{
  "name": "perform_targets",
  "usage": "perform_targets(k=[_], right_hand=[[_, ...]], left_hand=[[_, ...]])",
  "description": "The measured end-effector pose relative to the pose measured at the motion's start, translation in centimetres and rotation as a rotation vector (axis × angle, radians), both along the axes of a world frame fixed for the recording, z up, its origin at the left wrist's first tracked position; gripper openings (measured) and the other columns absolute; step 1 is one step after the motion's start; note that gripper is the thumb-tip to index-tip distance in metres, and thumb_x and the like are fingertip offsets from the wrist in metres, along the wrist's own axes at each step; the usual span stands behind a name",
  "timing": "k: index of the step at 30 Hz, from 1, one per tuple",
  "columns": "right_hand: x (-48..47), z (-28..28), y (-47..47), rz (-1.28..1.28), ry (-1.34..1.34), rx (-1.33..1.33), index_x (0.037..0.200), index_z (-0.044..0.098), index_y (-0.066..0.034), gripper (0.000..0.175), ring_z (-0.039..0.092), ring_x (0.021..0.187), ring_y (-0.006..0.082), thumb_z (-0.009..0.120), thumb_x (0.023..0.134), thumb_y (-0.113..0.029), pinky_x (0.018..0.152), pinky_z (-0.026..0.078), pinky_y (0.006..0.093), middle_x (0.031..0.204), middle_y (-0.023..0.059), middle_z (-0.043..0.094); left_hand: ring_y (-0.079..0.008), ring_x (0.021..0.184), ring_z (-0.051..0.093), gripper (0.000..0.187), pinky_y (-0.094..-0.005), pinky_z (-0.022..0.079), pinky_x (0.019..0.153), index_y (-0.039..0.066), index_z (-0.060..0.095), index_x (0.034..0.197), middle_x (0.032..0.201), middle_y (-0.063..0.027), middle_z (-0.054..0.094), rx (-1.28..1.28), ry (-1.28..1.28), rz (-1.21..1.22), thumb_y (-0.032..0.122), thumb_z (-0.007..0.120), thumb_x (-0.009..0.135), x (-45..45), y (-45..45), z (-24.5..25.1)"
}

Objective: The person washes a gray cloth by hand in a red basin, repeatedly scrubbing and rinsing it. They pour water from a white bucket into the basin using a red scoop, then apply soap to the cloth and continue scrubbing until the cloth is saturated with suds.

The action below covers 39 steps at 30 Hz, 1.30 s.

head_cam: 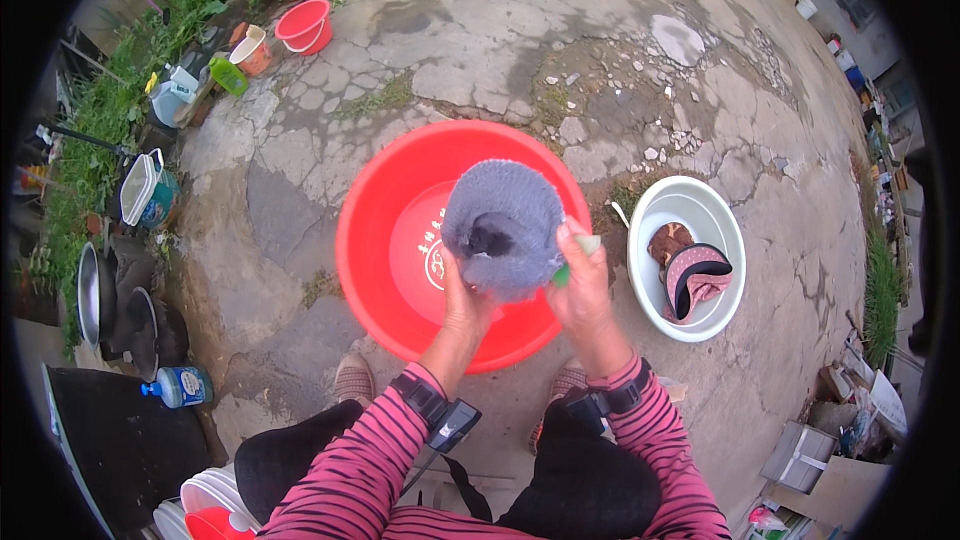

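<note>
Above the red plastic basin (375, 165), both hands hold up a grey fuzzy knitted item (510, 191), probably a hat, with a dark hollow facing me. My left hand (463, 304) grips its lower left edge. At the right edge, my right hand (585, 292) holds it with finger and thumb. A small object, green (561, 275) with a pale end (589, 243), also shows at the right hand; its kind is unclear. White printing marks the basin's floor. Right of it, a pale oval basin (645, 300) holds a pink dotted sun visor (686, 266) and a brown fuzzy item (670, 241).
Cracked concrete (480, 45) surrounds the basins, with loose rubble (660, 146) ahead. Along the left stand a red bucket (304, 26), a green bottle (228, 76), a lidded tub (154, 191) and a blue pump bottle (180, 388). Cardboard (840, 491) and boxes (799, 457) lie at lower right.
</note>
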State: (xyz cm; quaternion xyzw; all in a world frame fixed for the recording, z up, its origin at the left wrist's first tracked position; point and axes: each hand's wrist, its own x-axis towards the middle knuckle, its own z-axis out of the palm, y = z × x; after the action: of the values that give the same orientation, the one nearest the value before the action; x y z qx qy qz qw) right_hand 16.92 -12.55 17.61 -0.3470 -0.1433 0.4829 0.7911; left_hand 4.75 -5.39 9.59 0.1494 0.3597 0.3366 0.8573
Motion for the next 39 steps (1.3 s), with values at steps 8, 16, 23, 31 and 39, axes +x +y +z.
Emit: perform_targets(k=[8,16,23,31,39], right_hand=[[-1.7,-1.6,-1.4,0.014,-0.62,-0.401,0.12,0.059,0.003,0.025,0.064,0.099,0.0182,0.05,0.103,-0.014,0.088,0.05,0.0327,0.107,0.0096,0.067],[-0.9,2.3,0.6,-0.32,-1.84,-0.168,0.131,0.05,0.0051,0.042,0.055,0.118,0.0411,0.058,0.092,-0.008,0.098,0.047,0.0459,0.128,0.0231,0.055],[-1.1,1.2,-0.2,-0.185,-1.777,-0.262,0.13,0.048,0.0054,0.048,0.058,0.108,0.0411,0.065,0.088,-0.01,0.09,0.05,0.045,0.121,0.0237,0.056],[1.9,0.9,0.6,-0.317,-1.517,-0.445,0.111,0.061,0.0001,0.022,0.062,0.079,0.026,0.056,0.099,-0.018,0.074,0.05,0.0386,0.088,0.013,0.062],[4.1,9.0,1.9,-0.035,-0.878,-0.084,0.11,0.064,0.0025,0.025,0.053,0.081,0.0053,0.055,0.102,-0.02,0.074,0.045,0.0227,0.088,-0.0026,0.063]], left_hand=[[-0.0261,0.116,0.06,0.059,-0.0419,0.05,0.099,0.007,0.034,0.148,0.13,-0.0111,0.058,0.251,-0.115,-0.066,0.028,0.058,0.099,-0.2,4.4,4.7],[-0.016,0.107,0.061,0.036,-0.0315,0.051,0.091,0.0,0.052,0.131,0.117,-0.008,0.063,0.42,0.129,-0.132,0.01,0.056,0.097,1.5,1.5,5.8],[-0.0121,0.095,0.061,0.025,-0.0283,0.051,0.083,0.0,0.056,0.119,0.107,-0.0067,0.065,0.546,0.174,-0.022,0.007,0.051,0.096,1.7,1.8,5.6],[-0.0124,0.101,0.06,0.035,-0.0306,0.051,0.087,0.007,0.057,0.117,0.11,-0.0043,0.061,0.578,0.115,-0.222,0.038,0.048,0.104,0.4,2.4,3.9],[-0.0166,0.08,0.053,0.044,-0.0355,0.047,0.078,0.014,0.053,0.068,0.091,-0.0005,0.059,0.282,-0.067,0.024,0.044,0.052,0.1,-3.8,8.8,-1.9]])
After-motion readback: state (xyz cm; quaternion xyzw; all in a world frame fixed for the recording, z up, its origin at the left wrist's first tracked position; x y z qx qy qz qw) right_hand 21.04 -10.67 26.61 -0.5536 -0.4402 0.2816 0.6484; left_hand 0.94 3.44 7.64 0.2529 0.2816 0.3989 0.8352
